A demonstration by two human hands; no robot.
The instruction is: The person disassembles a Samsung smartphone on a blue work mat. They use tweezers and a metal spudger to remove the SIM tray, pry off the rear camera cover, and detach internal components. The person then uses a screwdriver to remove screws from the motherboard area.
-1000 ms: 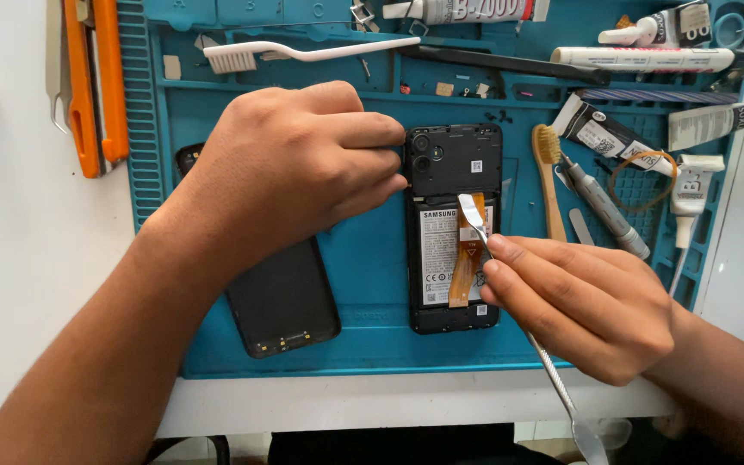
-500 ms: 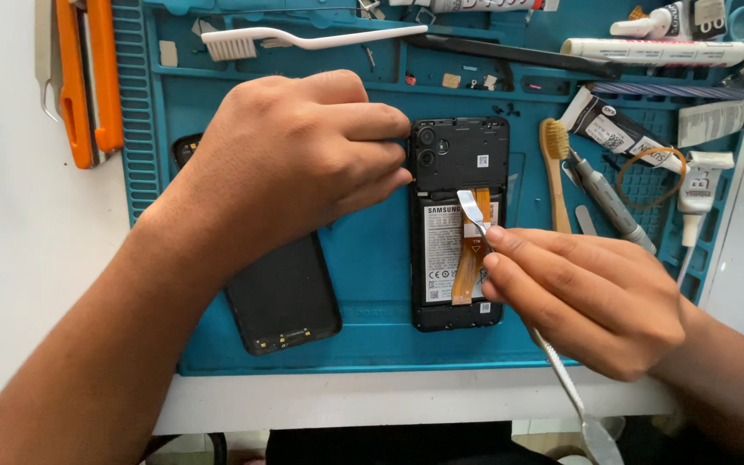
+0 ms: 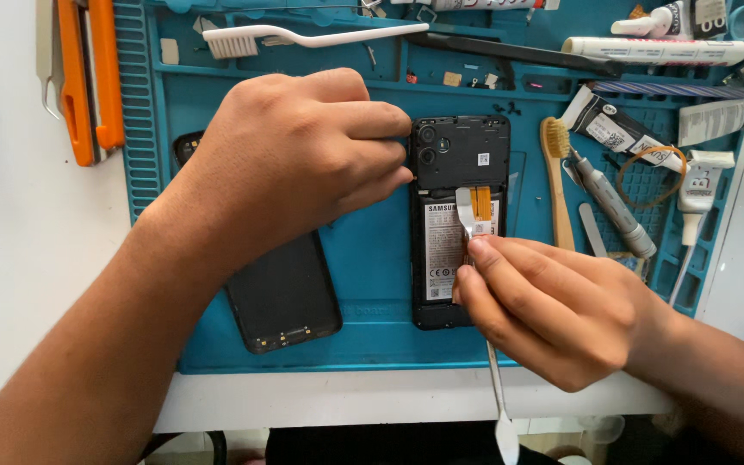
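An opened black phone [image 3: 461, 155] lies back-up on a teal work mat [image 3: 372, 258], its battery and an orange ribbon cable [image 3: 481, 202] exposed. My left hand [image 3: 299, 151] presses against the phone's upper left edge and steadies it. My right hand [image 3: 544, 306] pinches a thin metal pry tool [image 3: 467, 215] whose flat tip rests on the battery beside the ribbon cable; the tool's other end sticks out past the table's front edge. The phone's removed black back cover [image 3: 282, 297] lies to the left, partly under my left forearm.
Along the mat's top lie a white brush [image 3: 303, 39], a black bar and a glue tube [image 3: 656, 50]. To the right are a bamboo brush [image 3: 557, 181], a grey screwdriver [image 3: 613, 207] and more tubes. Orange-handled tools [image 3: 88, 77] lie at the left on the white table.
The pry tool's tip has slid slightly left and down along the battery beside the ribbon cable. My left hand keeps its hold on the phone's edge.
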